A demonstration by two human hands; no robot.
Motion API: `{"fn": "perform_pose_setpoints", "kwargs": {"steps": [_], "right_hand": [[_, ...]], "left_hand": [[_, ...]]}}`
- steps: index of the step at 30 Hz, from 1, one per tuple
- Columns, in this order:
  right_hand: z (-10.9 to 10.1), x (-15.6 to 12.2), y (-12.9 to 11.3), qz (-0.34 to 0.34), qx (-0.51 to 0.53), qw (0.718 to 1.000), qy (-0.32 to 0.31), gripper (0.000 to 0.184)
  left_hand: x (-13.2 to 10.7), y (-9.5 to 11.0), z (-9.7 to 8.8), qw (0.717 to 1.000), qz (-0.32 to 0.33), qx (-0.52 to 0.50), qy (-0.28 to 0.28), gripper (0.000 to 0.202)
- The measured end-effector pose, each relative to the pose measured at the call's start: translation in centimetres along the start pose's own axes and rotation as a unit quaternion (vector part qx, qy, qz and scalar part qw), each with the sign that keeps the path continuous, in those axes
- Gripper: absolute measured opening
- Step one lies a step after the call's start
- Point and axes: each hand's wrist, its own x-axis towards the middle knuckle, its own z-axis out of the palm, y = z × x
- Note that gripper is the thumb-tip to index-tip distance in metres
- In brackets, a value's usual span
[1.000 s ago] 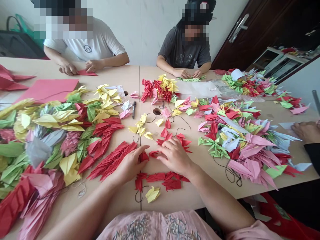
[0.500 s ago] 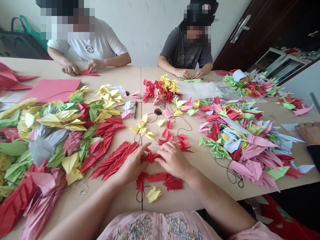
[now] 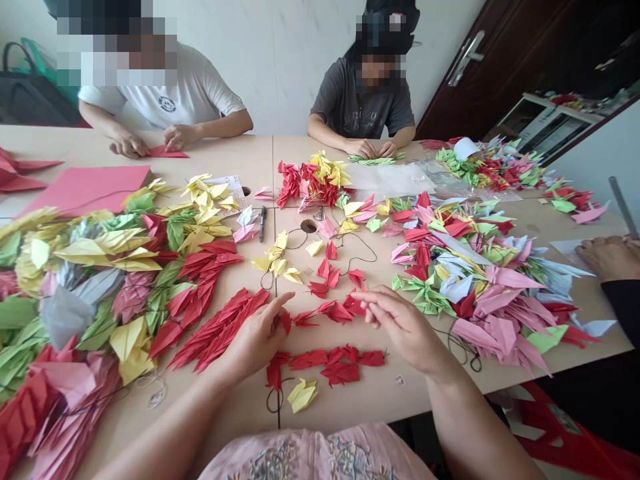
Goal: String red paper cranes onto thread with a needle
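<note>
My left hand [image 3: 260, 330] is closed at the fingertips on a small red folded paper crane [image 3: 285, 323], mostly hidden by the fingers. My right hand [image 3: 400, 325] is raised off to the right, its fingers pinched together; what they hold is too small to make out. Between the hands runs a row of red paper cranes [image 3: 333, 311], its right end close to my right fingertips. More red folded pieces [image 3: 343, 363] lie nearer me, with a yellow folded piece [image 3: 303, 396] below them. Loose red cranes [image 3: 329, 272] rest just beyond my hands.
Big heaps of coloured paper cranes [image 3: 95, 247] cover the left, and another heap [image 3: 500, 287] the right. A black pen [image 3: 263, 223] lies near a table hole [image 3: 309, 227]. Two people work opposite; another person's hand [image 3: 607, 258] rests at the right edge.
My right hand has moved right, away from my left, and a row of red cranes now shows between them. My left hand stays low near the red bundle. The view has shifted slightly.
</note>
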Motion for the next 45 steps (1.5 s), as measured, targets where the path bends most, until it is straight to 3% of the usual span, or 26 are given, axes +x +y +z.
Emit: {"fn": "perform_pose_setpoints", "kwargs": {"steps": [7, 12, 16, 21, 26, 29, 32, 38, 41, 43, 45], "right_hand": [[-2.3, -1.3, 1.6, 0.063, 0.106, 0.986, 0.112, 0.030], [-3.0, -0.8, 1.8, 0.085, 0.120, 0.978, 0.149, 0.032], [-2.8, -0.4, 2.3, 0.072, 0.145, 0.971, 0.173, 0.031], [-2.0, -0.1, 2.9, 0.055, 0.154, 0.971, 0.174, 0.025], [-2.0, 0.2, 2.3, 0.040, 0.137, 0.977, 0.160, 0.024], [-2.6, 0.6, 1.4, 0.032, 0.124, 0.981, 0.147, 0.021], [-3.1, 1.5, -0.1, -0.001, 0.117, 0.984, 0.131, 0.018], [-2.7, 3.8, -4.8, -0.094, 0.150, 0.980, 0.094, 0.009], [-1.7, 4.4, -7.1, -0.136, 0.184, 0.970, 0.078, 0.006], [-1.2, 4.6, -8.0, -0.151, 0.204, 0.964, 0.078, 0.010], [-0.7, 4.7, -8.5, -0.159, 0.205, 0.963, 0.077, 0.013]], "left_hand": [[0.5, 0.1, 0.0, 0.996, 0.023, 0.079, 0.034, 0.043], [2.1, 2.1, 0.0, 0.994, 0.051, 0.092, 0.041, 0.033], [5.6, 4.4, 1.0, 0.993, 0.080, 0.087, 0.015, 0.031], [11.3, 6.8, 3.8, 0.991, 0.109, 0.076, -0.032, 0.027], [14.8, 7.7, 5.8, 0.993, 0.096, 0.024, -0.056, 0.024], [15.1, 7.8, 5.1, 0.996, 0.066, -0.050, -0.036, 0.021], [13.8, 8.5, 2.6, 0.986, 0.032, -0.161, -0.005, 0.025], [8.2, 11.5, -4.6, 0.924, 0.018, -0.374, 0.075, 0.026], [5.7, 12.6, -6.4, 0.774, -0.010, -0.626, 0.095, 0.044], [4.7, 12.9, -6.8, 0.717, -0.021, -0.690, 0.098, 0.034], [4.2, 13.0, -6.9, 0.688, -0.042, -0.720, 0.084, 0.023]]}}
